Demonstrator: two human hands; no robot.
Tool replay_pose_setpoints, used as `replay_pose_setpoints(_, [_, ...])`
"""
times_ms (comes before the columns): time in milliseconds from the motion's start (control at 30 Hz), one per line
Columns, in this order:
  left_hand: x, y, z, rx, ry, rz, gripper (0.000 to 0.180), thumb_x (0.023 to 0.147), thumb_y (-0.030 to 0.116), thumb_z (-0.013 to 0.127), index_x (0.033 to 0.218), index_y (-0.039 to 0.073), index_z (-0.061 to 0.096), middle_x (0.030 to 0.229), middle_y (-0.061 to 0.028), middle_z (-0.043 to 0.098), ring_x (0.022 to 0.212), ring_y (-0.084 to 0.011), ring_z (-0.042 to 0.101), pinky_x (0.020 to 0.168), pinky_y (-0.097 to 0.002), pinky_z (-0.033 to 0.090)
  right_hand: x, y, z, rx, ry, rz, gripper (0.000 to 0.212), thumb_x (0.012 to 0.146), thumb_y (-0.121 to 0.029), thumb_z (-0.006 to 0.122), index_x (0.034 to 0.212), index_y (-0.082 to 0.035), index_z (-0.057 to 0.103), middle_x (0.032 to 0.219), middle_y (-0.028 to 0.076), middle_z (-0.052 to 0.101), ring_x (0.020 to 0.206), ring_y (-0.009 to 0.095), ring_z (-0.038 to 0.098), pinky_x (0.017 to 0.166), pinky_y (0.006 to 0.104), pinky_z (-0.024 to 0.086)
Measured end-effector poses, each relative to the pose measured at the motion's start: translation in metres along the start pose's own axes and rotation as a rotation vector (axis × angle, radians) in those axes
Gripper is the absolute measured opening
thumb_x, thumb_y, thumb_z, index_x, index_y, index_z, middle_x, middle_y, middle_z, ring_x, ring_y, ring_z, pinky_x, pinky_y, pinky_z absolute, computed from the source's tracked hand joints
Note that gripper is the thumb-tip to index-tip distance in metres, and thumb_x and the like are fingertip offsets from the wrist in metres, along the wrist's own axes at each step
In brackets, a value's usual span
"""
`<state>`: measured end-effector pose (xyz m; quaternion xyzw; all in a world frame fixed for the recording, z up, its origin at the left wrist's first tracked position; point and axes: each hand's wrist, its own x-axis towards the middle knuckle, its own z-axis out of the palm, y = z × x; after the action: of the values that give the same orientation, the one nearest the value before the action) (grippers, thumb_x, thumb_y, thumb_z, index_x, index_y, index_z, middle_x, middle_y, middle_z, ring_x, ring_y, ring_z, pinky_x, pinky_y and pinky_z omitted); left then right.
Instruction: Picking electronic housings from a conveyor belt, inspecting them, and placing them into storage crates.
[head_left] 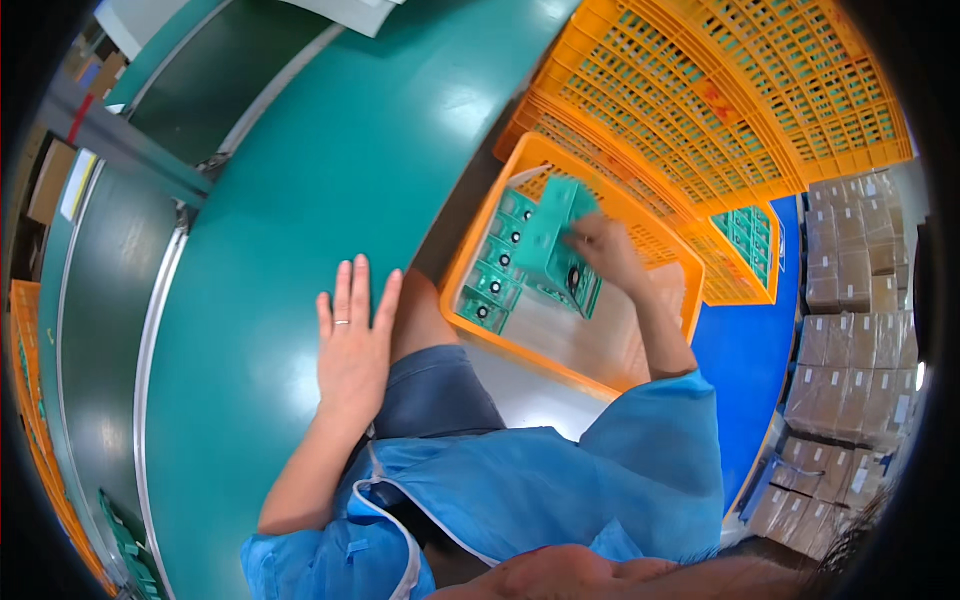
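Observation:
My left hand (pixel 358 345) lies flat near the edge of the green table (pixel 290 230), fingers stretched and slightly apart, a ring on one of them. Inside the orange crate (pixel 535 366) at the right, my right hand (pixel 605 248) has its fingers curled on the side of a green box (pixel 548 235), which is tilted and somewhat blurred. Left of that box stands a row of green packs (pixel 490 285), each with a round black-and-white part showing. A clear plastic sheet (pixel 600 335) covers part of the crate floor.
Tall orange crates (pixel 690 90) are stacked behind the open one. Another orange crate (pixel 745 250) at the right holds green packs, next to a blue surface (pixel 740 370). Wrapped brown cartons (pixel 850 340) stand at the far right. A dark conveyor belt (pixel 110 340) runs along the left.

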<state>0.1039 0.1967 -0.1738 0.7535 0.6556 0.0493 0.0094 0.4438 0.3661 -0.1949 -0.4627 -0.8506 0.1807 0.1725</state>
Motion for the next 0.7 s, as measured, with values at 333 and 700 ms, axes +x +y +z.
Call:
replay_pose_setpoints(333, [0.004, 0.005, 0.001, 0.122, -0.106, -0.058, 0.072, 0.081, 0.0, 0.051, 0.148, 0.019, 0.031, 0.152, -0.0218, 0.024, 0.141, -0.0373, 0.024, 0.109, -0.0536, 0.027, -0.182, 0.172, 0.245, -0.011, -0.323, 0.41, 0.017, 0.077, -0.024, 0.067, 0.083, -0.008, 0.07, 0.083, 0.017, 0.065, 0.079, 0.036, 0.062, 0.068, 0.0466, 0.05])
replay_pose_setpoints(700, [0.007, 0.004, 0.003, 0.128, -0.085, -0.063, 0.07, 0.078, -0.01, 0.046, 0.144, 0.015, 0.039, 0.151, -0.0211, 0.028, 0.14, -0.0382, 0.026, 0.11, -0.0543, 0.026, -0.175, 0.203, 0.327, -0.293, -0.546, 0.441, 0.018, 0.08, -0.02, 0.058, 0.081, -0.007, 0.07, 0.088, 0.014, 0.066, 0.091, 0.034, 0.062, 0.076, 0.0455, 0.052])
